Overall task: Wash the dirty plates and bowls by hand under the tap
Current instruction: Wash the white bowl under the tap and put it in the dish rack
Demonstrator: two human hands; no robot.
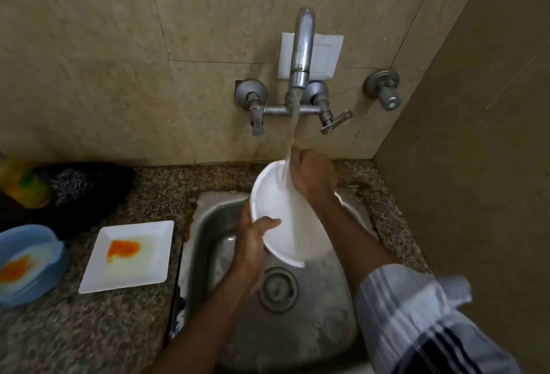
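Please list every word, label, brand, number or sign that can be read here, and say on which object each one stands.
No text can be read.
Yellow-green bottle on the speckled granite counter: blurred, no label legible.
White wall switch plate behind the steel tap: no marking visible.
White square plate and round white dish: no print.

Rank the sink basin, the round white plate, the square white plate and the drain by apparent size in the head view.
1. Sink basin
2. Round white plate and square white plate: look alike; the round one is held nearer the camera, so unranked
3. Drain
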